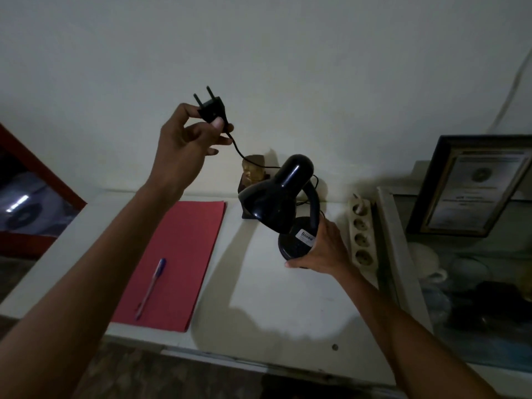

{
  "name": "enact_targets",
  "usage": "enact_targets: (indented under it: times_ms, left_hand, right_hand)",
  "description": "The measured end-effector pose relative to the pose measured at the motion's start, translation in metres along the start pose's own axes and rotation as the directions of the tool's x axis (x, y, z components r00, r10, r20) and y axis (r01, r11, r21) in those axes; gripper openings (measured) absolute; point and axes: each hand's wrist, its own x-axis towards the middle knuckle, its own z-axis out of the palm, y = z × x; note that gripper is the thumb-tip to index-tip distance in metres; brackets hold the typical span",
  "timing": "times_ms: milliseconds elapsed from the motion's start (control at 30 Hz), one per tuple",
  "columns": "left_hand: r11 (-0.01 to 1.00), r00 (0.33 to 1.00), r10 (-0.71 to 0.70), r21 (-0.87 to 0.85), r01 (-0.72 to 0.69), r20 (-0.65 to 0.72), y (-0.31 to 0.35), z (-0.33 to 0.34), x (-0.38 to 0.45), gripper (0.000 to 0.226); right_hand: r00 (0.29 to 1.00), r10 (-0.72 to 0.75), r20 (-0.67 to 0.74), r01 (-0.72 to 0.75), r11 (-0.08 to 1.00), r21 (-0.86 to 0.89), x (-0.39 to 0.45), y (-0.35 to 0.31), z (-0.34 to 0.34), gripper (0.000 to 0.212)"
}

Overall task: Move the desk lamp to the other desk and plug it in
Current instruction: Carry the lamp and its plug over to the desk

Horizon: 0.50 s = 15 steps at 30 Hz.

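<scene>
Left hand (184, 139) pinches the plug (211, 109), right hand (325, 249) grips the lamp (283, 197) base; set it squarely, then line prongs with the power strip (362, 234).

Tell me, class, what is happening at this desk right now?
A person holds a black desk lamp by its base in the right hand, over the white desk. The left hand pinches the lamp's plug in the air, prongs up, not plugged in. A white power strip lies just right of the lamp.
</scene>
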Motion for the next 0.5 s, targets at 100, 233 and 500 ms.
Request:
enact_targets:
  times_ms: [100, 233, 500]
  left_hand:
    - [0.999, 1.000, 0.002, 0.032, -0.003, 0.016, -0.012, -0.004, -0.004, 0.015]
    - [0.998, 0.998, -0.064, 0.027, 0.064, 0.028, -0.028, -0.003, -0.011, 0.016]
    - [0.989, 0.986, -0.116, -0.075, 0.126, 0.123, -0.062, -0.006, -0.034, 0.013]
  right_hand:
    - [0.999, 0.030, -0.034, -0.029, 0.999, 0.043, -0.006, -0.002, 0.004, 0.149]
    - [0.994, 0.056, -0.097, -0.051, 0.997, 0.052, -0.018, -0.006, 0.010, 0.142]
    - [0.980, 0.054, -0.193, -0.056, 0.998, -0.004, -0.045, -0.011, 0.026, 0.140]
